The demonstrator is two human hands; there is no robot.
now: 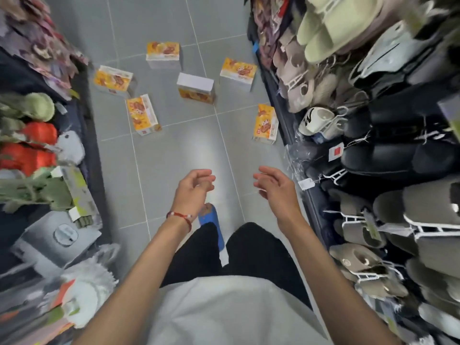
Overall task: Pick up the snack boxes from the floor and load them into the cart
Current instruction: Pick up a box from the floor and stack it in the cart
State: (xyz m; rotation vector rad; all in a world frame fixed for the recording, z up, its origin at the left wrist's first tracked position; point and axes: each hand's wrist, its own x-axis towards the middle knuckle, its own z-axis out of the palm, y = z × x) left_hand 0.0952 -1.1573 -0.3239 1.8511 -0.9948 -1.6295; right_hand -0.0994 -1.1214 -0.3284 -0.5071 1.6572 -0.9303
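Head view of a shop aisle: six yellow-and-orange snack boxes (pixel 196 88) lie scattered across the grey tiled floor (pixel 174 158), none of them gathered yet. A person stands short of them with the left hand (pixel 193 186) and right hand (pixel 276 185) held out in front. The hands are apart from each other, fingers loosely curled, holding nothing.

Nearest are the right-edge box (pixel 266 124), lying close against the floor's right edge below the slipper rack (pixel 373 220), and the left-centre box (pixel 143 114), lying flat just left of the floor's middle. The other four sit farther up the aisle. One is by the left edge, beneath the shelf of plush toys (pixel 32 155), and one is near the right edge. The cart is not in view, so where it stands cannot be told.

By the look of things the job is at its opening step, the approach to a first pick-up. The next move likely calls for a step forward and a deep bend to reach one of the two near boxes. The fingers would then need to spread across its narrow sides, or both hands close on it, before the turn towards the unseen cart.
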